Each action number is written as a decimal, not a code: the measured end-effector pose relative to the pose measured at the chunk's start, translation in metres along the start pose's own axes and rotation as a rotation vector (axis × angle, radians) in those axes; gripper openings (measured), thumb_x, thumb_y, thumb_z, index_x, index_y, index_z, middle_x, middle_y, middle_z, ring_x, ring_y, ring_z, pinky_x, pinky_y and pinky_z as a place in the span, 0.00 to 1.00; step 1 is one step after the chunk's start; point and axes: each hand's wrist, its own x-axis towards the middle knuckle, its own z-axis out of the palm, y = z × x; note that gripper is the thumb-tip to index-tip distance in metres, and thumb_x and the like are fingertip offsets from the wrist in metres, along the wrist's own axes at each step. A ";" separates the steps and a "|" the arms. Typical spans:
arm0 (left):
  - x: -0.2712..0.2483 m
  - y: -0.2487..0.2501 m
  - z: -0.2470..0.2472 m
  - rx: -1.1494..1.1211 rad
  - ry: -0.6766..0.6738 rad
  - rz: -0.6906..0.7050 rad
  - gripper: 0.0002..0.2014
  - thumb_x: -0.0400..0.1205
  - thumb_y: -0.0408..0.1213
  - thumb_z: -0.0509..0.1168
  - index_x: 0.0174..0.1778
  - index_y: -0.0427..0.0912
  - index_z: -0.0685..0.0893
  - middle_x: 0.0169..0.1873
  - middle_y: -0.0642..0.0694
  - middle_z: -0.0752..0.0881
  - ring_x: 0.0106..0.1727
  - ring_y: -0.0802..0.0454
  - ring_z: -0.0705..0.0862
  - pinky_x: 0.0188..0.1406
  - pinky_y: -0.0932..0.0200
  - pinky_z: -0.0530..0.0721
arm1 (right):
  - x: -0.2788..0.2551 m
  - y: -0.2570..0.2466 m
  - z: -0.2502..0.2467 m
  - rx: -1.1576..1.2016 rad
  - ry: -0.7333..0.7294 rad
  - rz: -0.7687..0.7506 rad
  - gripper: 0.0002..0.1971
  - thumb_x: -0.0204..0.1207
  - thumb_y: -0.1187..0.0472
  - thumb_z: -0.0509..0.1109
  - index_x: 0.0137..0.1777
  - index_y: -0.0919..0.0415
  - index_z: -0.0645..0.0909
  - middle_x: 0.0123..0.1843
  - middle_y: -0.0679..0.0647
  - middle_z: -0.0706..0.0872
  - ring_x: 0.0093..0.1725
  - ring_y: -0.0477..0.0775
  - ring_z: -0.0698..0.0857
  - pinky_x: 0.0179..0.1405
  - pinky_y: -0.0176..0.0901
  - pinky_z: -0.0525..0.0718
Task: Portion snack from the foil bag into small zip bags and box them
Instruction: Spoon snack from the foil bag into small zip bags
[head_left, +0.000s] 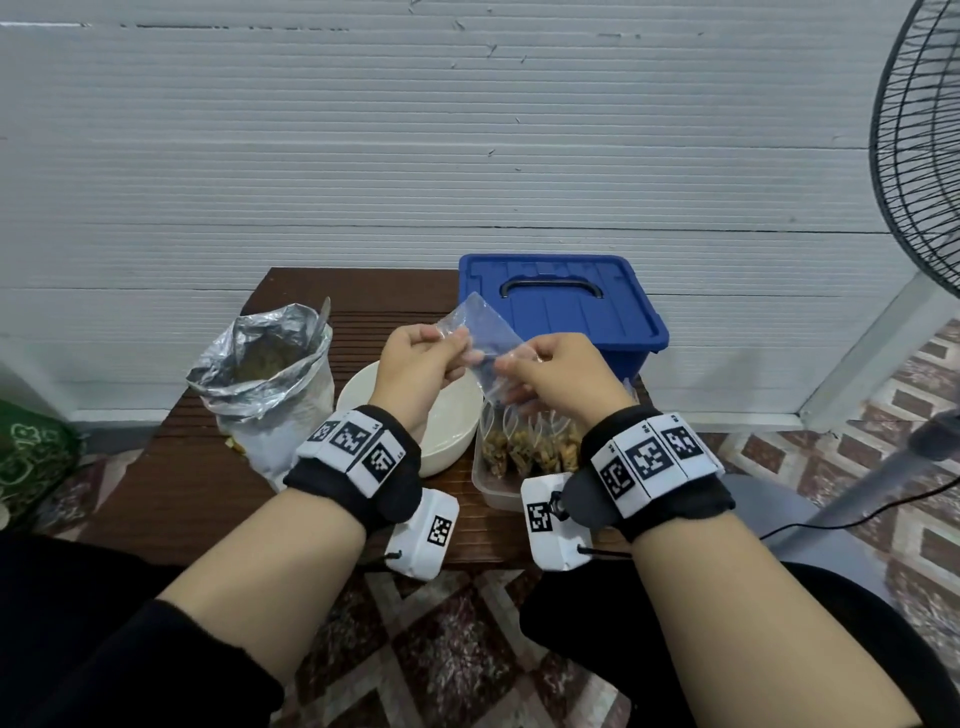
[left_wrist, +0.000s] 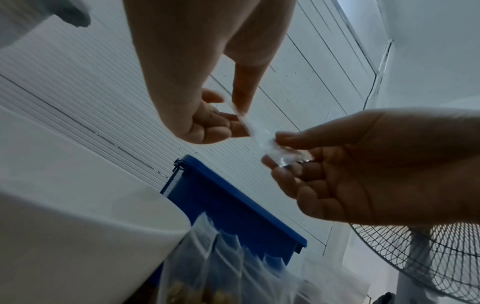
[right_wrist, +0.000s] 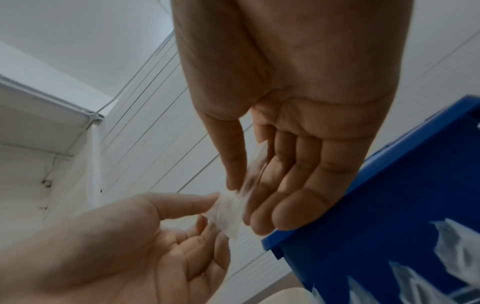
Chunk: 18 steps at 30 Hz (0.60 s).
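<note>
Both hands raised close together: left hand (head_left: 415, 364) & right hand (head_left: 558, 371), fingers pinching

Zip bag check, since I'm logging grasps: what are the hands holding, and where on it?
Both hold one empty clear zip bag: the left hand pinches its left edge, the right hand pinches its right edge.

Empty zip bag (head_left: 485, 343) pinched between left hand (head_left: 415, 364) and right hand (head_left: 563, 371).
</note>
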 end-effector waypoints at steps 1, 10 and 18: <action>-0.001 -0.001 0.000 -0.020 0.012 -0.001 0.13 0.82 0.29 0.68 0.57 0.36 0.71 0.36 0.42 0.87 0.35 0.56 0.88 0.34 0.67 0.82 | 0.000 -0.001 -0.002 0.037 0.010 0.005 0.05 0.78 0.63 0.71 0.46 0.67 0.83 0.38 0.60 0.88 0.33 0.51 0.87 0.38 0.45 0.88; -0.019 -0.002 -0.005 0.522 -0.047 0.280 0.40 0.70 0.45 0.79 0.76 0.50 0.66 0.69 0.51 0.74 0.66 0.62 0.74 0.66 0.65 0.71 | 0.003 -0.001 -0.020 0.000 0.143 -0.053 0.06 0.73 0.63 0.77 0.37 0.63 0.84 0.32 0.57 0.85 0.30 0.50 0.82 0.39 0.47 0.88; -0.022 0.002 -0.002 1.028 -0.268 0.743 0.38 0.65 0.59 0.78 0.72 0.58 0.77 0.67 0.61 0.77 0.75 0.61 0.68 0.67 0.78 0.43 | -0.001 -0.010 -0.016 -0.144 0.031 -0.098 0.07 0.72 0.61 0.77 0.38 0.64 0.86 0.30 0.58 0.86 0.30 0.55 0.84 0.39 0.51 0.88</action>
